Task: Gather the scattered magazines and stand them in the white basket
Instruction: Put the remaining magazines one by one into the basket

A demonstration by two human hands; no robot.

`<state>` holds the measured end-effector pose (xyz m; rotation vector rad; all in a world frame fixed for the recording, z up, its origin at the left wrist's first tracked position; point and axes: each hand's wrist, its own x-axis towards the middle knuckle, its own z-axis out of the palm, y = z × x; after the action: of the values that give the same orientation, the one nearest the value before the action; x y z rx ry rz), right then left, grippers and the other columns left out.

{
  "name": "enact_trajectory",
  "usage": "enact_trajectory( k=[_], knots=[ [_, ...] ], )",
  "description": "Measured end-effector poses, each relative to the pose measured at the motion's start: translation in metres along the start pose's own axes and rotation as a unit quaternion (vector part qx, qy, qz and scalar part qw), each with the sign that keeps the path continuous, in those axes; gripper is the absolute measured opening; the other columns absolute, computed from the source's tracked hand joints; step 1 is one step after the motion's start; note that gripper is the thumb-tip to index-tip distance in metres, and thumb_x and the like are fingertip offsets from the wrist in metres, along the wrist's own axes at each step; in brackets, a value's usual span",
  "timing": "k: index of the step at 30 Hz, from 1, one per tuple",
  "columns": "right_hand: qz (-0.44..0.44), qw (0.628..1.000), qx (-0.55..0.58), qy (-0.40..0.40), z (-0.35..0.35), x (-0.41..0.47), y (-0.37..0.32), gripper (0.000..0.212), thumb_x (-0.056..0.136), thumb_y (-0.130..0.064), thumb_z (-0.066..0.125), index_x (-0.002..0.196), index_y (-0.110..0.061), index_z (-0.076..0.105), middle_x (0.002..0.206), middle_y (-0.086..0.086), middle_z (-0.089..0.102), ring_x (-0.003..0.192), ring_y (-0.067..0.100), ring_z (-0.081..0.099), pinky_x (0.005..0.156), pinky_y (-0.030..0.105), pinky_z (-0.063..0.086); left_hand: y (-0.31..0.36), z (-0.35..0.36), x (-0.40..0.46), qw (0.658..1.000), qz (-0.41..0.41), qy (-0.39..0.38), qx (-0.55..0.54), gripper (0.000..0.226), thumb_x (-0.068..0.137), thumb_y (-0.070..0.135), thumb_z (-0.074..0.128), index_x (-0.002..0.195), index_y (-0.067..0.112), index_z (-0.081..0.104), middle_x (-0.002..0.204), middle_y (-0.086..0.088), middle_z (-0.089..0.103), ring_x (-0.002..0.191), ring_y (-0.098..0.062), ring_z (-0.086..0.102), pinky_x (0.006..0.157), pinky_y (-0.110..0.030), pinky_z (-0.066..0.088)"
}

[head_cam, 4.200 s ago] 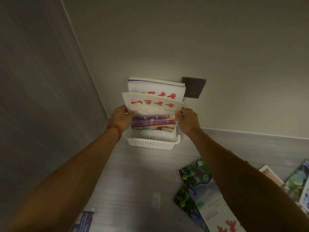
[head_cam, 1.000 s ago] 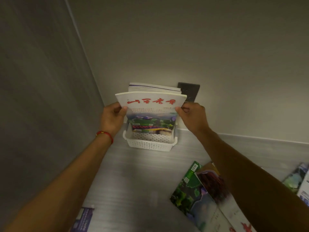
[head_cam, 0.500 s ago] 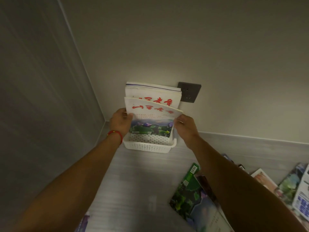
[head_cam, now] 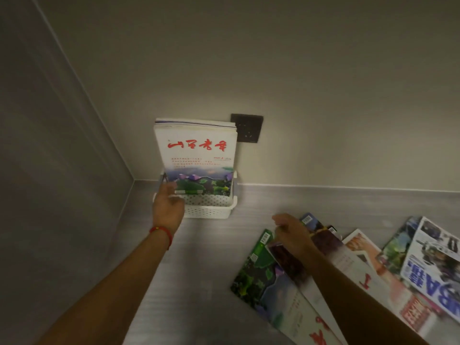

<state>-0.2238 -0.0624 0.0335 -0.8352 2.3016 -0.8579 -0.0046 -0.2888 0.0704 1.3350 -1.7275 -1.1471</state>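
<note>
White basket (head_cam: 211, 212), far in the corner, now holds the red-titled magazine (head_cam: 196, 155) upright against the stack; both hands have let it go. The left hand (head_cam: 167, 207) lingers loose-fingered at its lower left corner. The right hand (head_cam: 290, 234) has dropped onto the scattered magazines (head_cam: 261, 277) on the desk (head_cam: 211, 257); its grip I cannot tell.

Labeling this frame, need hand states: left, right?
Left hand: open, fingers at the left edge of the front magazine in the white basket, holding nothing.
Right hand: over the floor magazines; grip cannot be told.
</note>
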Motion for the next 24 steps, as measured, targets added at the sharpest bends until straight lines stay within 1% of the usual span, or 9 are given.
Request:
enact_trajectory(
  k=[2, 4, 6, 9, 12, 15, 18, 21, 24],
  knots=[
    [-0.001, 0.998, -0.064, 0.015, -0.017, -0.020, 0.040, 0.016, 0.095, -0.009, 0.051, 0.108, -0.009, 0.062, 0.104, 0.008, 0.063, 0.102, 0.030, 0.062, 0.084, 0.030, 0.045, -0.011, 0.018, -0.040, 1.000, -0.009, -0.029, -0.008, 0.042, 0.083, -0.011, 0.056, 0.120, 0.007, 0.059, 0.123, -0.010, 0.058, 0.110, -0.033, 0.059, 0.088, -0.034, 0.049],
    [-0.003, 0.992, -0.101, 0.077, -0.037, -0.036, 0.079, 0.013, 0.094, -0.016, 0.054, 0.100, -0.010, 0.064, 0.102, 0.008, 0.065, 0.101, 0.031, 0.062, 0.086, 0.035, 0.048, -0.019, 0.039, -0.078, 0.995, -0.012, -0.095, 0.039, 0.048, 0.081, -0.006, 0.062, 0.125, 0.013, 0.058, 0.129, -0.005, 0.054, 0.116, -0.027, 0.056, 0.099, -0.037, 0.048],
    [0.045, 0.980, -0.160, 0.105, -0.058, -0.049, 0.116, 0.031, 0.089, -0.023, 0.059, 0.118, -0.013, 0.061, 0.119, 0.014, 0.060, 0.113, 0.034, 0.055, 0.097, 0.044, 0.045, -0.023, 0.061, -0.113, 0.983, 0.018, -0.163, 0.081, 0.050, 0.078, -0.003, 0.065, 0.125, 0.015, 0.060, 0.127, -0.001, 0.054, 0.120, -0.023, 0.053, 0.103, -0.029, 0.043],
    [0.201, 0.957, -0.191, 0.083, -0.084, -0.072, 0.159, 0.059, 0.085, -0.038, 0.063, 0.137, -0.023, 0.038, 0.140, 0.016, 0.039, 0.131, 0.038, 0.036, 0.106, 0.055, 0.033, -0.017, 0.096, -0.159, 0.956, 0.100, -0.242, 0.134, 0.049, 0.075, -0.001, 0.069, 0.123, 0.009, 0.064, 0.128, -0.013, 0.061, 0.122, -0.028, 0.054, 0.108, -0.024, 0.035],
    [0.195, 0.964, -0.172, 0.049, -0.098, -0.088, 0.184, 0.067, 0.082, -0.048, 0.066, 0.136, -0.030, 0.031, 0.138, 0.014, 0.036, 0.127, 0.039, 0.039, 0.102, 0.058, 0.035, -0.016, 0.134, -0.195, 0.926, 0.147, -0.309, 0.161, 0.047, 0.081, 0.016, 0.071, 0.127, 0.015, 0.063, 0.133, -0.010, 0.060, 0.124, -0.027, 0.055, 0.110, -0.037, 0.042],
    [0.174, 0.962, -0.203, 0.052, -0.101, -0.090, 0.191, 0.072, 0.079, -0.052, 0.068, 0.132, -0.019, 0.033, 0.132, 0.015, 0.039, 0.122, 0.034, 0.043, 0.098, 0.053, 0.043, -0.028, 0.158, -0.221, 0.889, 0.070, -0.379, 0.247, 0.065, 0.084, 0.018, 0.060, 0.146, 0.024, 0.041, 0.153, -0.005, 0.039, 0.141, -0.025, 0.036, 0.114, -0.039, 0.034],
    [0.178, 0.955, -0.233, 0.052, -0.103, -0.092, 0.197, 0.079, 0.076, -0.056, 0.070, 0.134, -0.017, 0.034, 0.137, 0.016, 0.035, 0.127, 0.036, 0.037, 0.104, 0.054, 0.037, -0.042, 0.166, -0.235, 0.858, 0.061, -0.392, 0.325, 0.082, 0.081, 0.018, 0.059, 0.154, 0.022, 0.022, 0.160, -0.007, 0.020, 0.147, -0.028, 0.020, 0.120, -0.040, 0.025],
    [0.159, 0.952, -0.249, 0.079, -0.108, -0.093, 0.201, 0.070, 0.077, -0.051, 0.072, 0.129, -0.020, 0.037, 0.136, 0.014, 0.038, 0.128, 0.035, 0.039, 0.104, 0.052, 0.033, -0.039, 0.165, -0.236, 0.889, 0.015, -0.380, 0.254, 0.067, 0.083, 0.013, 0.058, 0.147, 0.021, 0.038, 0.151, -0.007, 0.040, 0.140, -0.026, 0.036, 0.115, -0.041, 0.036],
    [0.072, 0.973, -0.194, 0.100, -0.118, -0.097, 0.200, 0.035, 0.089, -0.030, 0.062, 0.120, -0.025, 0.045, 0.109, 0.002, 0.058, 0.087, 0.013, 0.061, 0.071, 0.029, 0.054, -0.026, 0.164, -0.234, 0.930, 0.035, -0.285, 0.230, 0.040, 0.090, 0.023, 0.061, 0.129, 0.027, 0.055, 0.132, -0.003, 0.058, 0.125, -0.026, 0.053, 0.105, -0.042, 0.046]
  ],
)
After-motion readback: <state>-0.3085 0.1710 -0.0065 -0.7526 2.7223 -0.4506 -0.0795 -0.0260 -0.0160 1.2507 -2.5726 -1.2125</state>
